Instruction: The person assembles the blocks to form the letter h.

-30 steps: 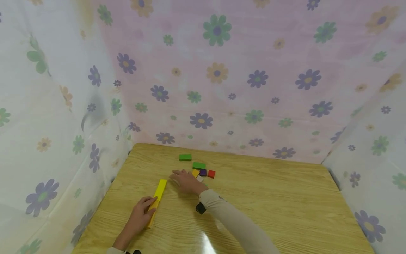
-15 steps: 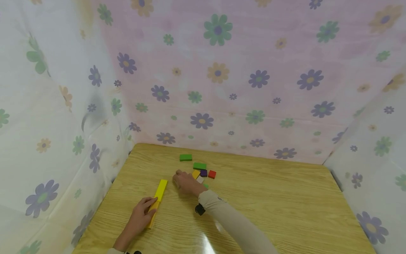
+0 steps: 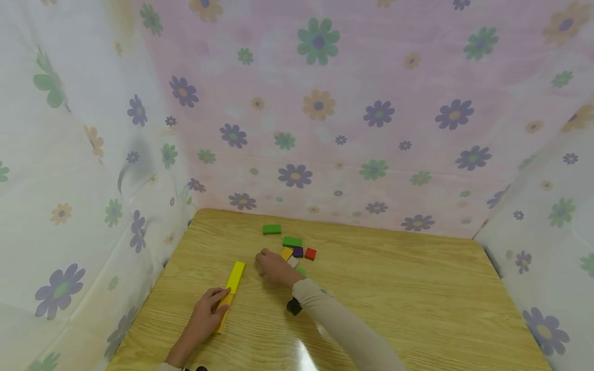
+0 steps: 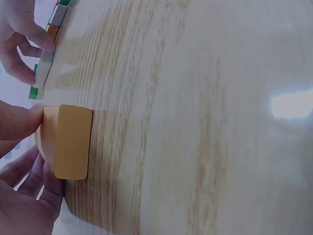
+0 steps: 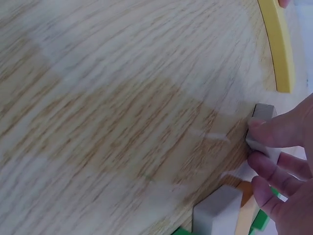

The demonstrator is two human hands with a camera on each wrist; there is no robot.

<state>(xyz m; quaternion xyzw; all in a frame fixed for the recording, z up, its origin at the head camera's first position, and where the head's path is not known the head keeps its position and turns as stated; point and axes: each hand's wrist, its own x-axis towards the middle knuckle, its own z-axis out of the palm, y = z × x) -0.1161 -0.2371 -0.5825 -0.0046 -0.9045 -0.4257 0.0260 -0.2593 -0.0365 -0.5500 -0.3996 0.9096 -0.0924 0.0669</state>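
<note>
In the head view my left hand holds an orange block flat on the table, thumb on one long side and fingers on the other. A bright yellow block lies end to end with it, pointing away from me. To the right, my right hand reaches down to the table; the head view hides what is under it. The right wrist view shows its thumb and fingers pinching a small grey-white block on the wood, a short gap from the yellow block's end.
Beside the right hand lie a second orange block, a pale block, a purple block, a red block and a light green piece. Two green blocks are farther back. Flowered cloth walls the table.
My right hand's outstretched fingers have curled in and closed on the grey-white block, and the hand has drawn slightly right. The left hand and its blocks stay put.
</note>
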